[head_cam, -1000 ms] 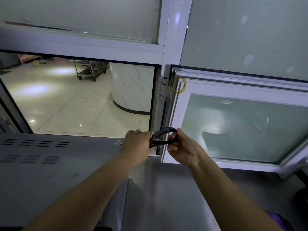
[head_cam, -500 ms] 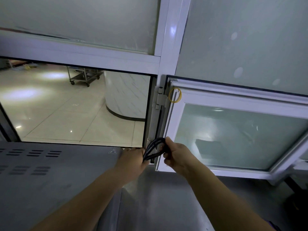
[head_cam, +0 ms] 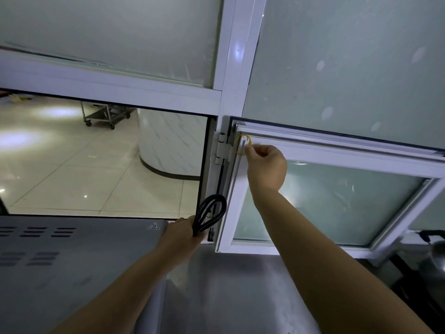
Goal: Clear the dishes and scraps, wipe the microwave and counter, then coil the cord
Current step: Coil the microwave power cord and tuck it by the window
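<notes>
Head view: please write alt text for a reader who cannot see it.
The left hand grips a coiled black cord beside a grey microwave, while the right hand pinches a yellow rubber band hanging on the corner of an open white window.

Open pass-through above the microwave top lies unobstructed; the swung-in frosted window sash blocks the counter's right rear.

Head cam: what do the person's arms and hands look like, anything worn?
Both forearms are bare up to the frame edge, no sleeves in view. The left hand and right hand show no gloves, and no rings, watch or wristbands are visible. Fingers uncovered; no markings visible.
</notes>
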{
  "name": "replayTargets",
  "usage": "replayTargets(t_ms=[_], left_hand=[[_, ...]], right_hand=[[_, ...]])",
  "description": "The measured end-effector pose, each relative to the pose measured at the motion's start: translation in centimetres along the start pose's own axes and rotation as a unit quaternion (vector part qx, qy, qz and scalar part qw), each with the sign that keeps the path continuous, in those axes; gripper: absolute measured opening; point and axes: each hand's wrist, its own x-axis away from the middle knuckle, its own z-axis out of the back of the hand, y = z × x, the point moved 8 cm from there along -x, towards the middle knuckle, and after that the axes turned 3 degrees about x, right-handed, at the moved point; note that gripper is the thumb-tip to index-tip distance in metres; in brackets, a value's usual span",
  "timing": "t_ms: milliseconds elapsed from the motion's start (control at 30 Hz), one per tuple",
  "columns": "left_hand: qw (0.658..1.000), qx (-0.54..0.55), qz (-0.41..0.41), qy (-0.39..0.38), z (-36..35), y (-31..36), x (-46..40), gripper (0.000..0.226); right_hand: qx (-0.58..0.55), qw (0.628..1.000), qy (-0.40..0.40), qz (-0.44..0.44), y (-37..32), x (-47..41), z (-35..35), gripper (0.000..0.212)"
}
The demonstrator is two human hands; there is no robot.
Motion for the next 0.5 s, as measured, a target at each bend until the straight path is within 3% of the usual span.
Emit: replayTargets(t_ms=[200, 333, 500], left_hand=[[0.999, 0.03, 0.02, -0.005, 0.4, 0.2, 0.2, 0.009], [0.989, 0.134, 0.061, 0.005, 0.6, -0.7, 0.1, 0.025], [0.965, 0.245, 0.086, 0.031, 0.9, -1.5, 0.2, 0.023]], right_hand=[[-0.02, 1.0, -0.005, -0.023, -0.3, -0.2, -0.6, 0.016], [-0.09, 0.996, -0.013, -0.018, -0.9, 0.0, -0.6, 0.016], [-0.186, 0.98, -0.069, 0.005, -1.6, 0.9, -1.0, 0.021]])
